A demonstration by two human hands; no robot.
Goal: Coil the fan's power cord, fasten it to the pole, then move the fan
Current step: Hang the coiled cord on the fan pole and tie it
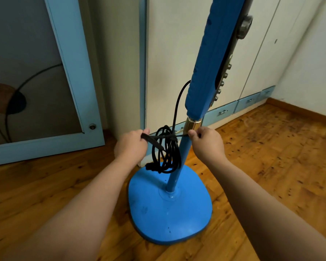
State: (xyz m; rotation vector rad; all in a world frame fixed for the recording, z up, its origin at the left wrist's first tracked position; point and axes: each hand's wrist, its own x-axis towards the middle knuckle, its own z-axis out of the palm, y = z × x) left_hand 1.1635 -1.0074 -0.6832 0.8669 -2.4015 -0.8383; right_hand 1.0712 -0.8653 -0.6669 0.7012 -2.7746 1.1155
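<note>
Fingers [144, 133] of the left hand [132, 147] are curled round one flat end of a black strap [154, 143], holding it out to the left of the pole [177, 164]. The right hand [207, 144] pinches the strap's other end between thumb and forefinger right at the pole, just under the brass collar [192, 125]. Between the two hands the strap is drawn taut and crosses the upper part of the coiled power cord [167, 153], which hangs in several long black loops just left of the pole and touching it. The plug [150, 165] dangles at the bottom left of the coil, just above the base [169, 213]. One strand of cord rises from the coil and arcs up to the lower end of the blue control column of the fan [209, 63], which carries a row of small metal buttons [222, 81] and a round knob [246, 25] on its right side. The fan stands upright on its flat blue base on the wooden floor [271, 157], near the floor's far edge where pale cupboards [167, 53] with low blue drawers [220, 112] meet it. A blue-framed panel [36, 72] stands at the far left.
</note>
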